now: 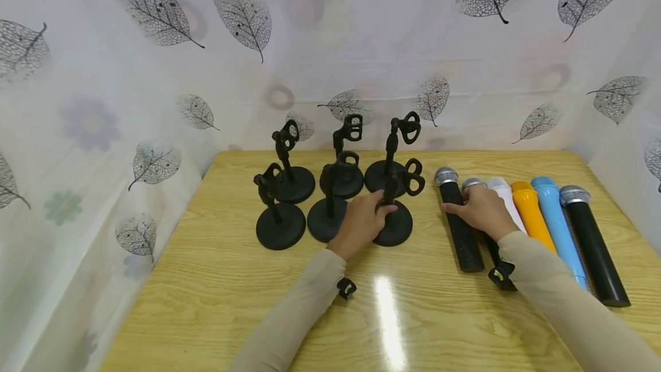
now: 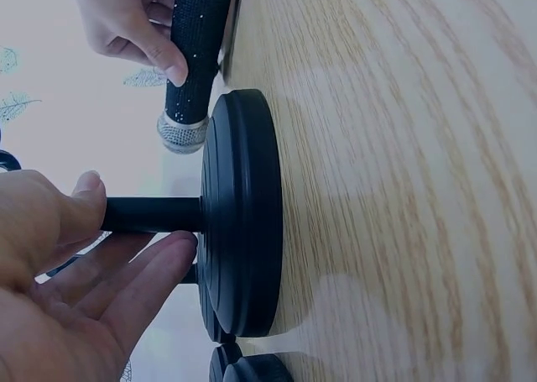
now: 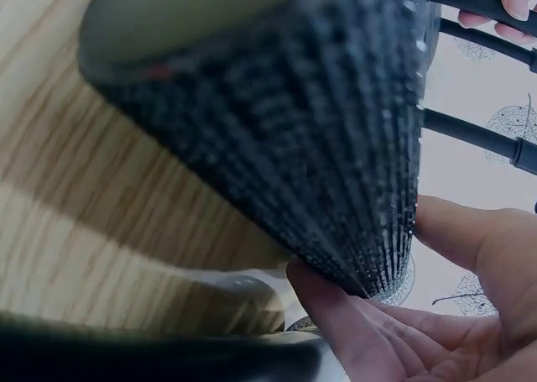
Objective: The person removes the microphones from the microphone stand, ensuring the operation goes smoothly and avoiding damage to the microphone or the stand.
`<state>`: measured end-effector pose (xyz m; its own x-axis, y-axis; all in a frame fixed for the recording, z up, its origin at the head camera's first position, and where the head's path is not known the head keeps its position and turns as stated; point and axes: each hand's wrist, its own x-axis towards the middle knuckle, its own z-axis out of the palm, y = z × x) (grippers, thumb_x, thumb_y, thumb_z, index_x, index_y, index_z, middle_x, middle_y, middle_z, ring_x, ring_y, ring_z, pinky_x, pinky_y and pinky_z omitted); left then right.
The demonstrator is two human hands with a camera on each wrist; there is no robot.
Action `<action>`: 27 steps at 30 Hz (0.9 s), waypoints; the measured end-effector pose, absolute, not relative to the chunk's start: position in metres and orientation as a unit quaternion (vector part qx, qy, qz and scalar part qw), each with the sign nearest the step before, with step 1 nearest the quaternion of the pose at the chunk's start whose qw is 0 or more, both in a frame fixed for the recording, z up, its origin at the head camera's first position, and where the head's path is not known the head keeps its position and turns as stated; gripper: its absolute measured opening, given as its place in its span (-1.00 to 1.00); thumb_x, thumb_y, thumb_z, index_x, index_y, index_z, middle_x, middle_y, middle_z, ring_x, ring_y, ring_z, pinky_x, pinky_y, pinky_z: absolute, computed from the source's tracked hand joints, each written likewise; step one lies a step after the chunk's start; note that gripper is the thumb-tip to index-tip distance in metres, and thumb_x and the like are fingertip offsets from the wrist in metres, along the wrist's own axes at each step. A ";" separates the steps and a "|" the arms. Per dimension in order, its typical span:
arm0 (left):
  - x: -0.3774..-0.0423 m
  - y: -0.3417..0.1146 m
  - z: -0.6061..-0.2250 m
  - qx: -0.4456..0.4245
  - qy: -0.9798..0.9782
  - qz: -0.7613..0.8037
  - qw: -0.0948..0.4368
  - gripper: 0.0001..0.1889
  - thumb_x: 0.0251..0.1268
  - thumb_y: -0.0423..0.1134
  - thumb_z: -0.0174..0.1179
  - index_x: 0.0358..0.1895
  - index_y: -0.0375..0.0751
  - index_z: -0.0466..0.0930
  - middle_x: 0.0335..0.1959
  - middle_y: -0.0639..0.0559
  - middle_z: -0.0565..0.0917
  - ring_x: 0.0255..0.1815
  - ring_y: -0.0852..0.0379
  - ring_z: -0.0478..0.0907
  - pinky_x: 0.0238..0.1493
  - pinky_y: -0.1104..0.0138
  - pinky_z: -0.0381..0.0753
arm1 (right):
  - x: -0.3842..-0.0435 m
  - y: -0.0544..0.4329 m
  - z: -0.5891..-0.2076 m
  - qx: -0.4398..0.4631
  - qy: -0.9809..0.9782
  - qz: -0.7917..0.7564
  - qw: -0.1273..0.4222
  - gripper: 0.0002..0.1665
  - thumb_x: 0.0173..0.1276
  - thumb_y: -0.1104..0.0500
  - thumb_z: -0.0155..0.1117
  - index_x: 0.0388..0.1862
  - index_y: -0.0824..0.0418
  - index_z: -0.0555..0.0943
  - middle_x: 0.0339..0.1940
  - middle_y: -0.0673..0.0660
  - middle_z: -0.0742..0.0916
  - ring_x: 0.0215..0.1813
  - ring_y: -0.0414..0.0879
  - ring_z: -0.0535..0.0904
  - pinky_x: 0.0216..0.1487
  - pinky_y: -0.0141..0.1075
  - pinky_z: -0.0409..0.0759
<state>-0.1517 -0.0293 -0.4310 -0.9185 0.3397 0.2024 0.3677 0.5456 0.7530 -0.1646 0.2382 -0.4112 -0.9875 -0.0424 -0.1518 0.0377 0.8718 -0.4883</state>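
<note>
My left hand (image 1: 360, 221) holds the post of the front-right black microphone stand (image 1: 395, 229), thumb on one side and fingers on the other. In the left wrist view the round base (image 2: 243, 214) of that stand meets the wooden table. My right hand (image 1: 484, 210) pinches a black glittery microphone (image 1: 465, 245) with a silver mesh head, the leftmost of the row. Close up in the right wrist view, thumb and fingers press on opposite sides of its handle (image 3: 285, 138). A second silver-headed microphone (image 1: 473, 182) lies mostly hidden beneath the right hand.
Several other black stands (image 1: 280, 227) with ring clips stand in two rows left of the microphones. White (image 1: 498, 187), orange (image 1: 532, 211), blue (image 1: 560, 228) and black (image 1: 594, 251) microphones lie to the right. A leaf-patterned cloth (image 1: 310, 45) hangs behind the wooden table (image 1: 206, 303).
</note>
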 end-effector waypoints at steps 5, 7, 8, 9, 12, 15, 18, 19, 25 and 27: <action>-0.152 -0.029 -0.431 -0.203 -0.880 -0.429 0.018 -0.86 0.49 -0.17 0.23 -0.10 -0.14 0.66 -0.51 0.03 0.65 -0.66 0.28 0.26 -0.58 0.43 0.21 | -0.166 0.240 -0.412 0.007 0.964 -0.251 0.089 -0.45 0.35 -0.13 0.41 -0.49 0.30 0.48 -0.60 0.11 0.52 -0.53 -0.05 0.48 -0.54 -0.25 0.44; -0.152 -0.029 -0.431 -0.204 -0.880 -0.430 0.018 -0.86 0.49 -0.17 0.23 -0.10 -0.14 0.66 -0.52 0.03 0.64 -0.66 0.28 0.26 -0.58 0.44 0.21 | -0.166 0.241 -0.412 0.011 0.963 -0.251 0.094 -0.44 0.35 -0.14 0.41 -0.47 0.31 0.49 -0.59 0.13 0.53 -0.53 -0.04 0.49 -0.54 -0.25 0.45; -0.152 -0.029 -0.431 -0.204 -0.879 -0.430 0.018 -0.86 0.49 -0.17 0.23 -0.10 -0.15 0.66 -0.52 0.02 0.65 -0.66 0.28 0.26 -0.58 0.44 0.21 | -0.166 0.240 -0.412 0.013 0.963 -0.250 0.095 -0.45 0.35 -0.14 0.41 -0.47 0.31 0.49 -0.59 0.12 0.53 -0.53 -0.04 0.49 -0.54 -0.25 0.46; -0.152 -0.029 -0.431 -0.204 -0.880 -0.429 0.018 -0.86 0.49 -0.17 0.23 -0.10 -0.15 0.66 -0.52 0.03 0.64 -0.65 0.28 0.26 -0.58 0.44 0.22 | -0.166 0.240 -0.412 0.014 0.963 -0.251 0.096 -0.45 0.35 -0.13 0.41 -0.47 0.31 0.49 -0.59 0.12 0.53 -0.53 -0.04 0.49 -0.54 -0.24 0.46; -0.152 -0.029 -0.431 -0.205 -0.879 -0.430 0.017 -0.84 0.49 -0.17 0.22 -0.08 -0.17 0.67 -0.49 0.00 0.67 -0.65 0.28 0.26 -0.57 0.44 0.23 | -0.165 0.240 -0.411 0.013 0.963 -0.252 0.096 -0.45 0.35 -0.13 0.41 -0.47 0.31 0.47 -0.58 0.13 0.53 -0.53 -0.04 0.49 -0.54 -0.24 0.46; -0.152 -0.029 -0.431 -0.206 -0.879 -0.429 0.018 -0.83 0.49 -0.16 0.22 -0.07 -0.17 0.67 -0.48 0.00 0.69 -0.65 0.27 0.27 -0.57 0.44 0.24 | -0.164 0.240 -0.410 0.008 0.963 -0.251 0.092 -0.45 0.35 -0.12 0.41 -0.47 0.31 0.46 -0.59 0.13 0.52 -0.53 -0.04 0.49 -0.54 -0.24 0.46; -0.152 -0.029 -0.431 -0.207 -0.879 -0.429 0.019 -0.83 0.49 -0.16 0.23 -0.08 -0.17 0.67 -0.44 0.00 0.71 -0.64 0.27 0.30 -0.55 0.44 0.27 | -0.163 0.240 -0.410 0.000 0.966 -0.245 0.083 -0.44 0.34 -0.12 0.42 -0.52 0.28 0.45 -0.62 0.11 0.49 -0.56 -0.04 0.48 -0.56 -0.24 0.44; -0.152 -0.029 -0.432 -0.207 -0.879 -0.429 0.020 -0.83 0.49 -0.16 0.23 -0.08 -0.17 0.67 -0.43 0.01 0.72 -0.63 0.27 0.31 -0.54 0.44 0.29 | -0.163 0.240 -0.409 -0.002 0.967 -0.243 0.077 -0.44 0.34 -0.12 0.42 -0.54 0.27 0.43 -0.64 0.09 0.48 -0.57 -0.05 0.47 -0.56 -0.25 0.44; -0.153 -0.029 -0.433 -0.205 -0.879 -0.429 0.021 -0.86 0.49 -0.15 0.22 -0.11 -0.15 0.65 -0.38 -0.02 0.73 -0.58 0.25 0.37 -0.50 0.43 0.32 | -0.161 0.240 -0.408 -0.015 0.970 -0.235 0.053 -0.41 0.35 -0.08 0.43 -0.62 0.18 0.32 -0.72 -0.01 0.32 -0.64 -0.09 0.39 -0.58 -0.26 0.37; -0.152 -0.029 -0.433 -0.205 -0.881 -0.425 0.021 -0.86 0.49 -0.15 0.22 -0.12 -0.13 0.64 -0.36 -0.02 0.74 -0.55 0.24 0.39 -0.48 0.43 0.35 | -0.161 0.240 -0.407 -0.017 0.971 -0.233 0.055 -0.42 0.36 -0.08 0.43 -0.62 0.17 0.32 -0.73 -0.02 0.30 -0.65 -0.10 0.38 -0.58 -0.26 0.36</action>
